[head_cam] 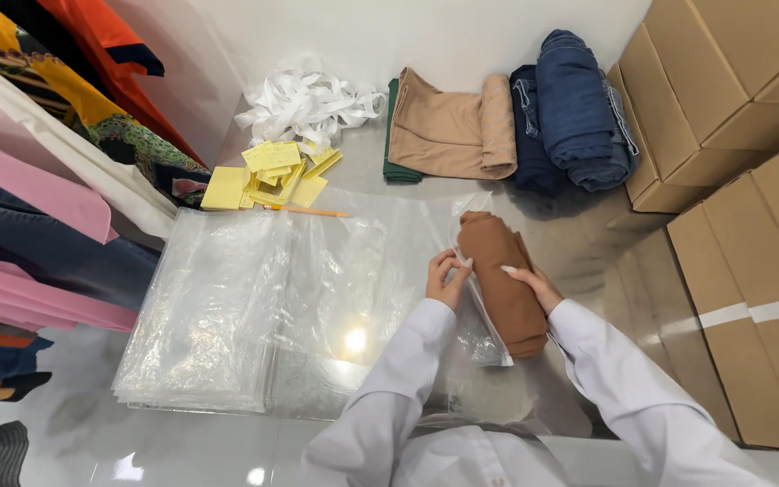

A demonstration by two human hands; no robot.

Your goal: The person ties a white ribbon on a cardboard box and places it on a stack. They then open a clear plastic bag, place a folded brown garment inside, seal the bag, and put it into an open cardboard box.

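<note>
Pinching the clear bag (480, 311) edge with my left hand (446, 280), I press my right hand (534, 284) flat on the rolled brown cloth (502, 280), steadying it on the table (579, 243) inside the bag.

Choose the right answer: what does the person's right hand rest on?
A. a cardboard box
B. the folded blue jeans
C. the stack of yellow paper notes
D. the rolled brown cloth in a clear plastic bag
D: the right hand lies on top of the rolled brown cloth, while the left hand pinches the edge of the clear plastic bag around it.
</note>
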